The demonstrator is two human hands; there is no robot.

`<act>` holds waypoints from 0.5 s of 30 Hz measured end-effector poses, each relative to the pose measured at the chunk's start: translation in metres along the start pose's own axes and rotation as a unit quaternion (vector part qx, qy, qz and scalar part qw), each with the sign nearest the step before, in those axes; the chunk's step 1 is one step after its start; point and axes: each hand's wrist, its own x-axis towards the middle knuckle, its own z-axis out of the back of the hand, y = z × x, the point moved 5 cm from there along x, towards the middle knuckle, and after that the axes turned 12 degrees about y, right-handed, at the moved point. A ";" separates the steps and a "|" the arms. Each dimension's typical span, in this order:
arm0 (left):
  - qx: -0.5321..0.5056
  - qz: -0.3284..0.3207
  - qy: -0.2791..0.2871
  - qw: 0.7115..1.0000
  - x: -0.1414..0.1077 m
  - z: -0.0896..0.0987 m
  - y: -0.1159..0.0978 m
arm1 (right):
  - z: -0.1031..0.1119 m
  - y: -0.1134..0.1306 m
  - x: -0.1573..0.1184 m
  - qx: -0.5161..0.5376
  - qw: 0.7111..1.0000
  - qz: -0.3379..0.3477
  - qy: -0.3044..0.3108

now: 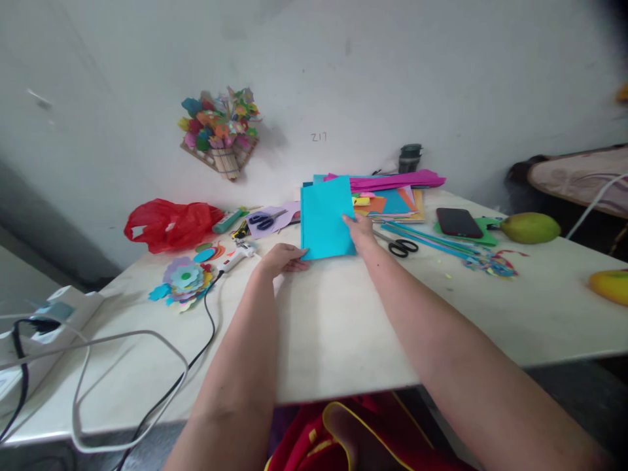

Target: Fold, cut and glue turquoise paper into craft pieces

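A bright blue sheet of paper [326,219] stands tilted up above the table, its face toward me. My right hand [360,232] grips its right edge, thumb on the front and the other fingers behind. At the lower left corner, my left hand [284,258] pinches the paper with its thumb on top. A narrow fold or second layer shows along the paper's left side. Behind it lies a stack of coloured paper [392,201], partly hidden. Black-handled scissors [403,247] rest just right of my right hand.
Left are a glue gun [238,256], paper flowers [185,278], a red plastic bag [169,226] and dark scissors [265,220]. Cables [142,333] cross the left side. Right are blue paper strips [426,240], a phone [458,223] and a green mango [530,227].
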 end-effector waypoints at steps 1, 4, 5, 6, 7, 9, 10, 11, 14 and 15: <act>0.018 0.002 -0.005 1.000 0.000 -0.001 0.000 | 0.002 0.000 0.000 -0.009 1.000 0.005 -0.014; 0.067 -0.005 -0.025 0.997 0.005 -0.002 0.000 | 0.006 0.000 0.000 -0.028 0.998 0.024 -0.053; 0.082 -0.014 -0.036 0.996 0.006 -0.001 0.000 | 0.006 -0.001 0.000 -0.029 0.998 0.028 -0.054; 0.094 -0.024 -0.050 0.994 0.008 -0.001 -0.001 | 0.005 -0.001 0.000 -0.028 0.998 0.032 -0.054; 0.105 -0.037 -0.063 0.992 0.009 0.000 -0.001 | 0.005 -0.001 0.000 -0.026 0.998 0.035 -0.053; 0.121 -0.056 -0.079 0.988 0.011 0.002 -0.002 | 0.005 -0.001 0.000 -0.026 0.997 0.041 -0.052; 0.125 -0.062 -0.077 0.987 0.011 0.001 -0.002 | 0.005 0.000 0.000 -0.028 0.997 0.042 -0.053; 0.125 -0.065 -0.069 0.988 0.010 0.001 -0.002 | 0.006 0.000 0.000 -0.030 0.997 0.042 -0.054; 0.103 -0.069 -0.036 0.992 0.008 -0.002 -0.001 | 0.006 0.001 -0.002 -0.037 0.998 0.035 -0.049; 0.087 -0.076 -0.030 0.993 0.007 -0.002 -0.002 | 0.005 0.002 -0.002 -0.038 0.998 0.032 -0.044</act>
